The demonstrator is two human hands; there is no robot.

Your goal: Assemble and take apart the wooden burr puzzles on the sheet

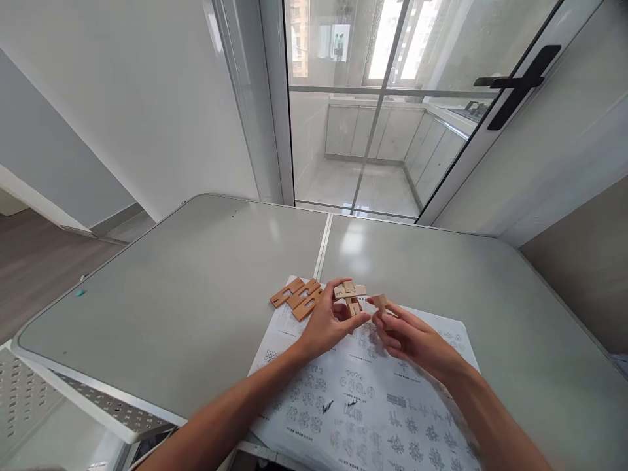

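My left hand [328,318] grips a few light wooden puzzle pieces [349,290] that are fitted together crosswise, with dark marks on their faces. To its right, my right hand [403,330] pinches a single small wooden piece [379,301] between thumb and fingers, a short gap away from the joined pieces. Darker brown slotted wooden pieces [300,297] lie side by side just left of my left hand, each with a cut-out and a small black mark. Under both hands is a large printed sheet [353,392] covered in line drawings of puzzles.
The grey-green table [196,294] has a pale seam [322,247] down its middle. A small teal object [80,293] sits near the left edge. Beyond the far edge stands a glass door [353,131] with a black handle [520,85]. A white perforated rack [29,392] is at lower left.
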